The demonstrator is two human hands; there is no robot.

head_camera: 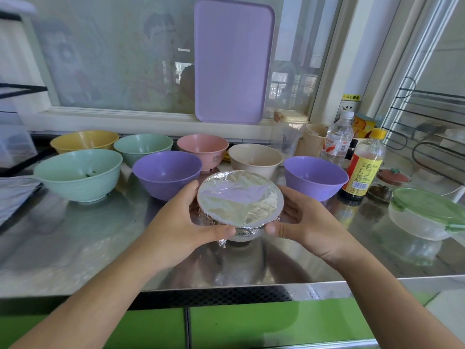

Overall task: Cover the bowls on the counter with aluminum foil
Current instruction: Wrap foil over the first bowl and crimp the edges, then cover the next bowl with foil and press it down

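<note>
On the steel counter [75,248], near its front edge, stood a foil-covered bowl [240,197]. Both hands cupped it: the left hand [176,220] and right hand [304,217] curled round its sides, thumbs pressing the crimped foil at the rim. Behind it sat seven uncovered bowls, among them a purple bowl [166,172] just beside the left fingers.

the steel worktop [75,248] carries seven uncovered bowls: yellow [84,141], two green [78,173] [143,147], pink [202,149], beige [255,158] and two purple [167,172] [315,177], plus a foil-covered bowl [240,202], bottles [338,139] and a green-lidded container [425,215].
</note>
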